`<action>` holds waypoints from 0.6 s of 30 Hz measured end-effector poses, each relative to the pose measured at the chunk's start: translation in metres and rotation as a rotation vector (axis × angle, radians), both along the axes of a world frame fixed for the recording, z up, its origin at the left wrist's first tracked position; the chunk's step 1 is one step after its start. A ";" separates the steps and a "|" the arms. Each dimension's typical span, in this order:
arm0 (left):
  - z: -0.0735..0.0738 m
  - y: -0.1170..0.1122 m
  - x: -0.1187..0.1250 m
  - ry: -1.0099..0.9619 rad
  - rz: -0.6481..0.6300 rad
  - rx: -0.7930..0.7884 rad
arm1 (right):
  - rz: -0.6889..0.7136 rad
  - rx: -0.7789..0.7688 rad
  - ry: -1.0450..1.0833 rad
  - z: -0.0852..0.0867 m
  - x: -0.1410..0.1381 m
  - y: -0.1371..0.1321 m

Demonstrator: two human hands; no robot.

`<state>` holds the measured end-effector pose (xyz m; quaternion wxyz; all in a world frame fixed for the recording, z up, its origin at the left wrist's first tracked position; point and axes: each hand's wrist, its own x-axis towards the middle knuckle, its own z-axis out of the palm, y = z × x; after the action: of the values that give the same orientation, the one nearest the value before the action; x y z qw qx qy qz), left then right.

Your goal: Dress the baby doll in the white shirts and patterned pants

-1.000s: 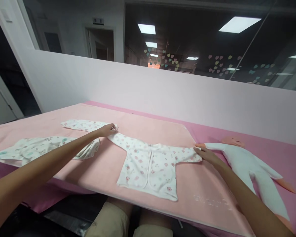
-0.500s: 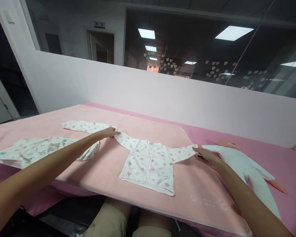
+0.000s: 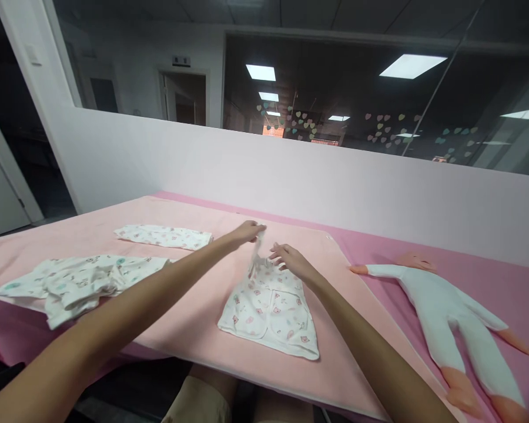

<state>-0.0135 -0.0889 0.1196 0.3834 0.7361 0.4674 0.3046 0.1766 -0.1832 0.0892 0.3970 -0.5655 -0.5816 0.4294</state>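
A small white baby jacket [image 3: 268, 317] with a printed pattern and a white-trimmed front lies on the pink cloth, its hem toward me. My left hand [image 3: 247, 231] pinches one of its sleeves and holds it up above the collar. Over the jacket's upper right part hovers my right hand [image 3: 287, 258], fingers bent but apart, with nothing visible in them. The other sleeve is not spread out to the side; the right hand partly covers that area.
Folded printed baby clothing [image 3: 163, 236] lies at the back left. Nearer, a crumpled printed garment [image 3: 83, 282] reaches the pink cloth's [image 3: 180, 329] front edge. A doll [image 3: 441, 299] in white lies on the right. Behind the table runs a white wall [image 3: 291, 182] with a window above.
Both hands have moved inward from the jacket's outstretched sleeves. The left has lifted its sleeve toward the middle; the right has let go of the other. The view has shifted slightly.
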 end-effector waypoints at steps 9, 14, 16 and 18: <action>-0.051 -0.034 0.023 0.229 -0.252 0.401 | -0.181 0.039 -0.347 -0.029 0.055 -0.015; -0.109 -0.030 -0.006 0.555 -0.138 0.520 | -0.287 0.082 -0.538 -0.058 0.067 -0.024; -0.122 -0.035 -0.010 0.550 -0.129 0.594 | -0.313 0.108 -0.582 -0.067 0.069 -0.030; -0.128 -0.042 -0.012 0.498 -0.163 0.676 | -0.342 0.126 -0.621 -0.074 0.070 -0.035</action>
<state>-0.0251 -0.1307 -0.0084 0.0188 0.9060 0.3597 0.2225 0.2469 -0.2180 0.0156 0.3014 -0.7326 -0.5968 0.1277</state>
